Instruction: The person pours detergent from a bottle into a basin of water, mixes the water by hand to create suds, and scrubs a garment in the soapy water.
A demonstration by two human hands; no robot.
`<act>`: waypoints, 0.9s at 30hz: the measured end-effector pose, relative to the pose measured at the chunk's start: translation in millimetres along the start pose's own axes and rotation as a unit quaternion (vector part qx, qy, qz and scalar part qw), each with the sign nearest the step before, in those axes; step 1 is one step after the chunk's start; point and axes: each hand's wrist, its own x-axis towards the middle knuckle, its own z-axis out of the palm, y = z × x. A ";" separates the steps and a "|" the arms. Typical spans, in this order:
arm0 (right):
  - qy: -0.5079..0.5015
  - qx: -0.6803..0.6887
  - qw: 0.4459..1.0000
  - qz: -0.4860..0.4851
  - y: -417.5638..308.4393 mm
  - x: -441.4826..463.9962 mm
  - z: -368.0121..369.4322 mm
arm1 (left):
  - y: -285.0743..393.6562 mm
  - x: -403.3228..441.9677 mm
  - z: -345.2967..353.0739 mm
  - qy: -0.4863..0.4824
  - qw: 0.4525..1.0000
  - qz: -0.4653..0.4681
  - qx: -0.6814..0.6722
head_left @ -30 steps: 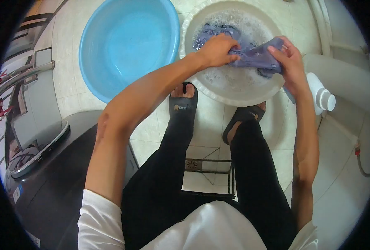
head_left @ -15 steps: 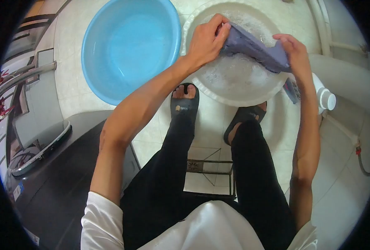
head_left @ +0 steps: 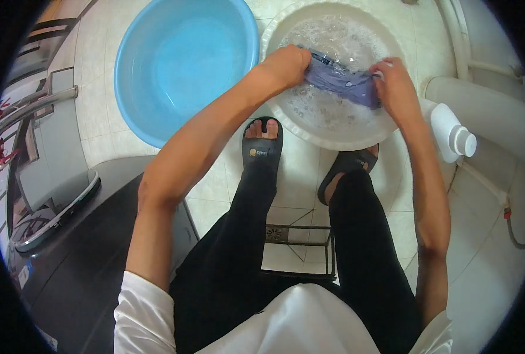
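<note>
A wet purple cloth (head_left: pixel 342 82) stretches between my two hands, low in the soapy water of the whitish basin (head_left: pixel 345 143). Its left end is gripped by my left hand (head_left: pixel 289 65), closed near the basin's left rim. At the other end, my right hand (head_left: pixel 392 85) pinches the cloth between thumb and fingers, over the right part of the basin. Foam and bubbles surround the cloth, and its lower folds touch the water.
A large blue basin (head_left: pixel 121 76) stands left of the whitish one. At the right are a white bottle (head_left: pixel 448 133) and a thick pipe (head_left: pixel 481 106). My slippered feet (head_left: pixel 262 147) are just below the basins, with a metal rack (head_left: pixel 301 236) between my legs.
The cloth, folded and raised above the basin before, is now lowered into the water. My left hand has come down and my right hand has shifted left.
</note>
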 end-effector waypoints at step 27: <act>0.108 0.157 0.975 0.116 -48.4 56.5 84.4 | 62.4 18.4 69.0 0.058 0.410 -0.233 -0.880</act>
